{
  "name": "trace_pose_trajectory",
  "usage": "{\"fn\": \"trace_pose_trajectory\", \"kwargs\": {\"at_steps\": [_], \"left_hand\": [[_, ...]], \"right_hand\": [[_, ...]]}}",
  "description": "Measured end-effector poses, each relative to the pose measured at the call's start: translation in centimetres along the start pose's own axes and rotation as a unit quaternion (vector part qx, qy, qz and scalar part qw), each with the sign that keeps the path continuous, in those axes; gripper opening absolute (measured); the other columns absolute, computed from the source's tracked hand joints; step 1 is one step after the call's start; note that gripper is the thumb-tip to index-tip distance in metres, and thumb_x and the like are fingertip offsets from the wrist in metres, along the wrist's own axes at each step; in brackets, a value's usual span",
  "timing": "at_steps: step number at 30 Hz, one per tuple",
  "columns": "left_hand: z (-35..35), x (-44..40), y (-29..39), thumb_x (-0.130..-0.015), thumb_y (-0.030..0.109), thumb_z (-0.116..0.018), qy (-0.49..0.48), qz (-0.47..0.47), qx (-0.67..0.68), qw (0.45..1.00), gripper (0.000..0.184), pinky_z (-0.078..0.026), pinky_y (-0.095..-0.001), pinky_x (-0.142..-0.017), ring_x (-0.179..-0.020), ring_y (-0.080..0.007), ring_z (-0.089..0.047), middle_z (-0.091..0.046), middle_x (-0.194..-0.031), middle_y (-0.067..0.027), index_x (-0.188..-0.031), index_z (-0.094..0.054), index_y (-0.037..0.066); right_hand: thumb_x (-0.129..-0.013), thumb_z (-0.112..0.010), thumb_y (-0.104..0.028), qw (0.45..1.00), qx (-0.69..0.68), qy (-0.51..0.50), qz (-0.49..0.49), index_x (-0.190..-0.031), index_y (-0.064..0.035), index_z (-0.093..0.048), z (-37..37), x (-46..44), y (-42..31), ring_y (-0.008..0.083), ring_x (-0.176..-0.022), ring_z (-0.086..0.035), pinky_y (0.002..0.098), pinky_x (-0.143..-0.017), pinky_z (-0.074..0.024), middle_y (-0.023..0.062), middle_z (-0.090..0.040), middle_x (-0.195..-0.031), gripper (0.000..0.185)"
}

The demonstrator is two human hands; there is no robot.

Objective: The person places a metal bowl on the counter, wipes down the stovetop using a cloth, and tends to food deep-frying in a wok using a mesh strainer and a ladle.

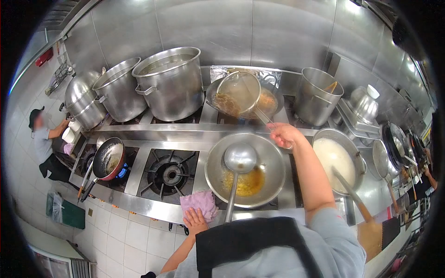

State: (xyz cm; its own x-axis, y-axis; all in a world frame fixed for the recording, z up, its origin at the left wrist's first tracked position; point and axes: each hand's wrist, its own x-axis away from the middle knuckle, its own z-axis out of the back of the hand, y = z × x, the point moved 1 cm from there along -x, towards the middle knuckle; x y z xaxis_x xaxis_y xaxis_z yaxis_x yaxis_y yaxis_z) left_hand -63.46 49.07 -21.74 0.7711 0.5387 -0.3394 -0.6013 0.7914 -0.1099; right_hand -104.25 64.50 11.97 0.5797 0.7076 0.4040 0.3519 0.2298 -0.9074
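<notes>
My right hand (285, 135) is closed around the handle of a round mesh strainer (238, 92), held over a wok (274, 103) on the back burner. Brownish food shows in that wok, partly hidden by the strainer. My left hand (196, 222) lies open, fingers stretched out, at the stove's front edge, touching the lower part of a pink cloth (199, 202). Between my arms stands a wide steel wok (273, 176) with yellow-brown liquid at its bottom. A large ladle (240, 158) rests in this wok, its handle pointing toward my body.
Tall stockpots (169, 88) line the back left. A frying pan (110, 160) sits over a blue flame, left of a bare burner (172, 174). On the right are a pot of whitish liquid (334, 160) and a steel pot (320, 99). Another person (46, 139) stands far left.
</notes>
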Motion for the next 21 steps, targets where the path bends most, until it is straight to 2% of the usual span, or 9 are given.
{"fn": "trace_pose_trajectory", "kwargs": {"at_steps": [1,4,7,9,11,13,16,18,21], "left_hand": [[0.0,-0.1,0.0,-0.084,0.023,-0.044,0.022,-0.01,-0.04,0.999,0.062,-0.011,-0.0663,-0.101,-0.132,-0.0508,-0.016,-0.016,-0.145,-0.0306,-0.14,-0.026,0.002],[-0.2,-0.1,0.1,-0.084,0.022,-0.044,-0.007,0.006,0.003,1.0,0.061,-0.013,-0.0658,-0.101,-0.132,-0.0503,-0.018,-0.018,-0.144,-0.0305,-0.139,-0.027,0.002],[-0.4,-0.1,0.0,-0.085,0.022,-0.043,0.023,-0.004,-0.04,0.999,0.06,-0.014,-0.065,-0.101,-0.131,-0.0498,-0.021,-0.02,-0.143,-0.0304,-0.139,-0.027,0.003],[-0.9,-0.2,-0.1,-0.085,0.021,-0.043,0.033,-0.008,-0.062,0.997,0.06,-0.015,-0.0648,-0.101,-0.13,-0.0498,-0.022,-0.021,-0.143,-0.0303,-0.139,-0.028,0.003],[-0.8,-0.3,-0.1,-0.084,0.021,-0.043,0.043,-0.012,-0.085,0.995,0.059,-0.015,-0.0646,-0.101,-0.13,-0.0498,-0.023,-0.022,-0.143,-0.0302,-0.139,-0.028,0.003],[-0.7,-0.2,0.0,-0.084,0.021,-0.043,0.045,-0.001,-0.04,0.998,0.058,-0.017,-0.065,-0.1,-0.129,-0.0496,-0.024,-0.023,-0.143,-0.0298,-0.138,-0.03,0.003],[-0.6,-0.3,0.0,-0.084,0.02,-0.043,0.041,0.0,-0.058,0.997,0.058,-0.018,-0.0653,-0.099,-0.13,-0.0492,-0.024,-0.023,-0.143,-0.0297,-0.138,-0.031,0.003],[-0.4,-0.2,0.0,-0.084,0.02,-0.044,0.021,0.009,-0.019,1.0,0.058,-0.018,-0.0654,-0.099,-0.13,-0.0491,-0.024,-0.023,-0.143,-0.0298,-0.138,-0.03,0.003],[0.4,-0.3,0.2,-0.084,0.019,-0.044,-0.006,0.02,0.009,1.0,0.059,-0.017,-0.0656,-0.1,-0.13,-0.0491,-0.024,-0.023,-0.143,-0.0298,-0.138,-0.03,0.003]], "right_hand": [[-0.082,-0.047,0.0,1.0,-0.002,0.0,0.0,-0.119,-0.0086,-0.039,-0.2,0.5,0.1,0.0073,-0.039,-0.041,0.0214,-0.031,-0.031,0.0021,-0.053,-0.062,0.039],[-0.081,-0.046,0.001,0.999,-0.028,-0.012,0.01,-0.121,-0.0079,-0.038,-0.5,1.4,0.5,0.007,-0.04,-0.039,0.0208,-0.032,-0.0299,0.0023,-0.053,-0.063,0.042],[-0.081,-0.046,0.001,0.998,-0.045,-0.035,0.023,-0.123,-0.0079,-0.037,-0.3,1.4,1.1,0.0069,-0.042,-0.039,0.0205,-0.033,-0.0287,0.0025,-0.053,-0.064,0.045],[-0.076,-0.047,0.002,0.998,-0.039,-0.036,0.035,-0.137,-0.0026,-0.026,-0.4,1.4,1.4,0.0056,-0.043,-0.039,0.0185,-0.034,-0.0282,0.0018,-0.05,-0.066,0.064],[-0.076,-0.047,0.002,0.997,-0.055,-0.04,0.032,-0.137,-0.0028,-0.026,-0.7,1.9,1.2,0.0053,-0.043,-0.038,0.0183,-0.034,-0.0276,0.0018,-0.05,-0.066,0.064],[-0.077,-0.047,0.002,0.996,-0.07,-0.043,0.029,-0.137,-0.003,-0.026,-0.7,2.1,1.4,0.005,-0.043,-0.037,0.0181,-0.033,-0.027,0.0017,-0.05,-0.066,0.064],[-0.077,-0.047,0.001,0.993,-0.103,-0.043,0.028,-0.136,-0.0035,-0.028,-0.1,1.9,2.3,0.0047,-0.043,-0.036,0.0179,-0.034,-0.0266,0.0015,-0.05,-0.067,0.061],[-0.083,-0.045,0.0,0.983,-0.17,-0.058,0.038,-0.116,-0.0087,-0.04,0.6,1.7,3.0,0.0062,-0.043,-0.037,0.0191,-0.033,-0.0269,0.0036,-0.052,-0.068,0.035],[-0.083,-0.045,-0.001,0.982,-0.17,-0.051,0.057,-0.116,-0.0072,-0.041,0.7,3.5,2.9,0.0064,-0.041,-0.037,0.0198,-0.033,-0.0272,0.0035,-0.052,-0.067,0.034]]}}
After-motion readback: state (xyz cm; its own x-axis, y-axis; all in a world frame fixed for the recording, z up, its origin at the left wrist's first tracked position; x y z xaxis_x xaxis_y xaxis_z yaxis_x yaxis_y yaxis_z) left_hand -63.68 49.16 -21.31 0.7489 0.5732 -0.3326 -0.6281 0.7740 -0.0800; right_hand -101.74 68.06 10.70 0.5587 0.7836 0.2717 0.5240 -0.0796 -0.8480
